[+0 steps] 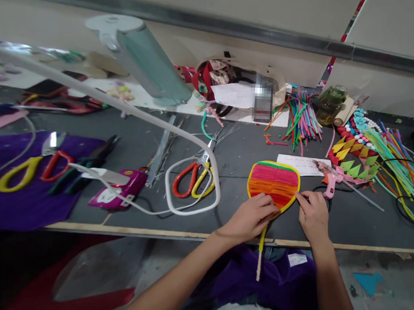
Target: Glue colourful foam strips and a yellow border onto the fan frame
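Observation:
A fan-shaped piece made of pipe cleaners (274, 177) lies at the table's front edge, striped pink, orange and red inside a yellow rim with some green on top. Its yellow and pale stem (260, 255) hangs down past the edge. My left hand (255, 215) is closed over the lower left of the fan, fingers together and pressed on the red stripes. At the right rim, my right hand (311, 213) pinches the yellow edge between thumb and fingertips. A pink glue gun (331, 182) lies just beyond my right hand, beside a strip of white paper (301, 165).
Scissors (193, 179) lie left of my hands, ringed by a white lamp-like loop (215, 192). More scissors (20, 175) and pliers (84, 169) rest on purple cloth. Bundled pipe cleaners (303, 116), a green bottle (331, 103) and a teal cylinder (156, 64) stand at the back.

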Tool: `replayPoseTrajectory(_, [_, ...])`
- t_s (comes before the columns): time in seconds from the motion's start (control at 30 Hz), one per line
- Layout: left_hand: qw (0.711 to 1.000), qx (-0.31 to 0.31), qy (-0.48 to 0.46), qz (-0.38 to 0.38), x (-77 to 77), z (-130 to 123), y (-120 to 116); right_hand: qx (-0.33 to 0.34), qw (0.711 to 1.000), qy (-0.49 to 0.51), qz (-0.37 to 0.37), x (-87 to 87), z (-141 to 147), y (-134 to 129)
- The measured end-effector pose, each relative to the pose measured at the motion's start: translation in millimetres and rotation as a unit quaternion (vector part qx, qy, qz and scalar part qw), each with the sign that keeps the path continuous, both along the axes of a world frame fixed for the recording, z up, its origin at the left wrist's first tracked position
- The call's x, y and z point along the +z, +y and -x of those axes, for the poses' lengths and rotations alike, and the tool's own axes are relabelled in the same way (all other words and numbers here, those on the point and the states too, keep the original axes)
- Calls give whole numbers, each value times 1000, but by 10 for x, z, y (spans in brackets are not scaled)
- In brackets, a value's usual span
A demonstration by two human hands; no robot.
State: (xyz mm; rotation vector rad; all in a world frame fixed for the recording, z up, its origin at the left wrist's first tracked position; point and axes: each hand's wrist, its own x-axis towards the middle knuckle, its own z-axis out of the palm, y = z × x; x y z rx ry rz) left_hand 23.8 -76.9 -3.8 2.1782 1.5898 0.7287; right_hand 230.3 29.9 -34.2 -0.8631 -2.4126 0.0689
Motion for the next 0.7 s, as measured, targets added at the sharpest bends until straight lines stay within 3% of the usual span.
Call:
replayPoseTrajectory(0.2, [998, -7, 57, 1, -12, -82, 16, 0, 1000, -6, 8, 12, -4, -1])
replayPoseTrajectory(0.7, [1000, 5, -22, 6, -17, -81, 26, -2, 1000, -10, 7, 5, -3, 2])
